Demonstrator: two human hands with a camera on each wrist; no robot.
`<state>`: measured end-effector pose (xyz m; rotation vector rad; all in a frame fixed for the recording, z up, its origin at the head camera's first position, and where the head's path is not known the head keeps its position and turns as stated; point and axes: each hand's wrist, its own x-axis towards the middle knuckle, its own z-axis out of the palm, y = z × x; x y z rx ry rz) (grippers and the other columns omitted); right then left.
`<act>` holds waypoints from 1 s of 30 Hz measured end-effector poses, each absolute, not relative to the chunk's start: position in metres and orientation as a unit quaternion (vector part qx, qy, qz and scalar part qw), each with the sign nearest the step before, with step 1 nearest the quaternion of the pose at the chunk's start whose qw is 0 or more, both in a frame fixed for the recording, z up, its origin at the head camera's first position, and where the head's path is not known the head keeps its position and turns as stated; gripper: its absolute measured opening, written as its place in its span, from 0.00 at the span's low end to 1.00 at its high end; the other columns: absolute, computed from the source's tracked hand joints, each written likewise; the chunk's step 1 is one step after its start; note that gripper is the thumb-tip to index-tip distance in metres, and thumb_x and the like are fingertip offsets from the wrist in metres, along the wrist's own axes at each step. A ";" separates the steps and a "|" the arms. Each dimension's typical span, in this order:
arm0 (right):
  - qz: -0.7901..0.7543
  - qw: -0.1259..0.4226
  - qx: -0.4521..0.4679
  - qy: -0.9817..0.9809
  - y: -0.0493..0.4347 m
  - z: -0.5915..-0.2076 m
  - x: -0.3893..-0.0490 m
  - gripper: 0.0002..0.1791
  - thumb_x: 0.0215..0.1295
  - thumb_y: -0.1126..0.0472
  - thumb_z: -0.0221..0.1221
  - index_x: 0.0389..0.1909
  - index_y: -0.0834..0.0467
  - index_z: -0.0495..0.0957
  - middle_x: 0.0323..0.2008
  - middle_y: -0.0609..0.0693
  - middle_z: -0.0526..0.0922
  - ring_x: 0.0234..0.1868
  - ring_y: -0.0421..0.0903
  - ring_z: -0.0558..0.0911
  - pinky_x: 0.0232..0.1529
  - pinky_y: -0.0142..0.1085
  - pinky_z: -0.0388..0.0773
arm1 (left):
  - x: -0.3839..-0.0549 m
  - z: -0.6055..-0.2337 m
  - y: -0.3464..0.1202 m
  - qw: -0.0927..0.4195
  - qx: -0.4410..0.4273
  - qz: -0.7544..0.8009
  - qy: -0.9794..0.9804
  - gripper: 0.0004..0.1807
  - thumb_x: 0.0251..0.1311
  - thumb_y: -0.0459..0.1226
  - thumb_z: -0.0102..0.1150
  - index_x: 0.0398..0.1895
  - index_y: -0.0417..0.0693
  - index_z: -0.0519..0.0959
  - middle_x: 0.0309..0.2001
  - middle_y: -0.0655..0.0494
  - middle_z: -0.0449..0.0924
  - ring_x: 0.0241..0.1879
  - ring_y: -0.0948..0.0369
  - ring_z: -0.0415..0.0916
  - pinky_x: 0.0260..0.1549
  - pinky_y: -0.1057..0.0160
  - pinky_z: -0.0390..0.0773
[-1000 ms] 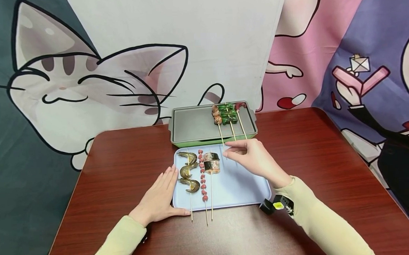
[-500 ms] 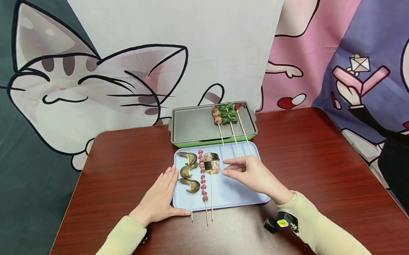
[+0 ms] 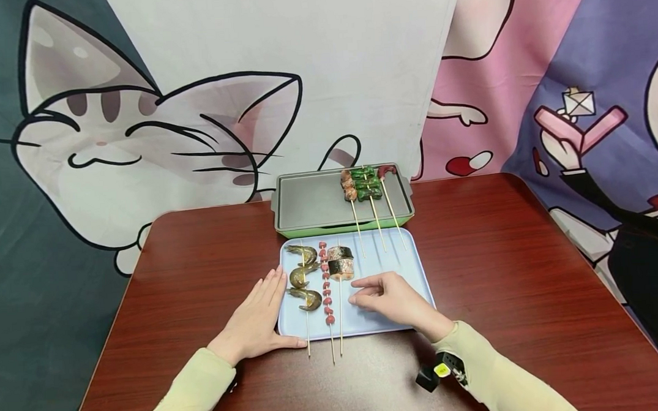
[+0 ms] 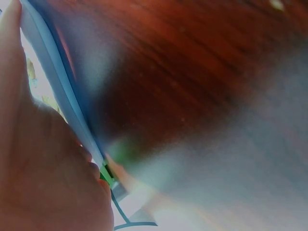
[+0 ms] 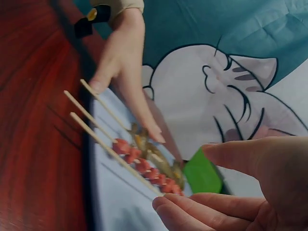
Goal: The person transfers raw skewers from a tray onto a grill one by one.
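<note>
On the pale blue tray point(image 3: 406, 269) lie three skewers: a shrimp skewer point(image 3: 304, 277), a skewer of small red pieces point(image 3: 326, 285) and a skewer with two dark-skinned chunks point(image 3: 341, 264), perhaps fish. My left hand point(image 3: 255, 319) rests along the tray's left edge, fingers straight, thumb at the front corner. My right hand point(image 3: 391, 301) hovers over the tray just right of the chunk skewer's stick. In the right wrist view, the thumb and fingers of that hand point(image 5: 279, 183) stand apart, and a stick point(image 5: 115, 154) runs behind the fingertips.
Behind the tray stands a green grill with a grey plate point(image 3: 312, 200). On its right side lie a brown meat skewer point(image 3: 349, 187), a green pepper skewer point(image 3: 369, 185) and a dark red skewer point(image 3: 387, 171). Their sticks reach over the tray. A printed cloth hangs behind.
My right hand has left the stick of the brown meat skewer on the grill and come down and left toward the chunk skewer. The left hand has stayed put.
</note>
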<state>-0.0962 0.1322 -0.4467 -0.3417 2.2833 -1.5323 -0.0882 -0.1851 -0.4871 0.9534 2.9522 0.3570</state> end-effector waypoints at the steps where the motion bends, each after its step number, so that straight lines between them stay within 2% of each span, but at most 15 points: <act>1: -0.554 0.192 -0.117 0.802 0.131 -0.450 -0.096 0.27 0.65 0.59 0.67 0.57 0.74 0.79 0.36 0.54 0.89 0.37 0.54 0.88 0.37 0.35 0.85 | -0.088 -0.487 -0.185 0.009 0.305 0.114 0.945 0.72 0.47 0.78 0.58 0.76 0.26 0.54 0.78 0.32 0.48 0.76 0.40 0.48 0.73 0.45 0.52; 14: -0.647 0.285 -0.065 0.705 0.119 -0.469 -0.090 0.29 0.68 0.63 0.65 0.61 0.80 0.72 0.42 0.66 0.87 0.42 0.60 0.88 0.43 0.46 0.86 | -0.088 -0.487 -0.185 0.014 0.302 0.109 0.947 0.73 0.47 0.79 0.57 0.77 0.26 0.53 0.78 0.32 0.48 0.77 0.41 0.47 0.74 0.46 0.52; 22: -0.665 0.310 -0.046 0.678 0.115 -0.474 -0.092 0.30 0.68 0.63 0.64 0.63 0.81 0.69 0.43 0.68 0.86 0.41 0.59 0.88 0.42 0.44 0.86 | -0.088 -0.484 -0.184 0.024 0.299 0.102 0.948 0.73 0.47 0.78 0.57 0.77 0.27 0.52 0.78 0.33 0.47 0.77 0.42 0.46 0.74 0.46 0.50; 30: -0.690 0.317 -0.023 0.650 0.116 -0.478 -0.092 0.31 0.67 0.66 0.63 0.64 0.81 0.67 0.46 0.69 0.85 0.42 0.57 0.88 0.44 0.43 0.86 | -0.088 -0.486 -0.185 0.004 0.307 0.111 0.945 0.73 0.47 0.78 0.57 0.76 0.26 0.54 0.78 0.32 0.48 0.76 0.41 0.48 0.73 0.45 0.52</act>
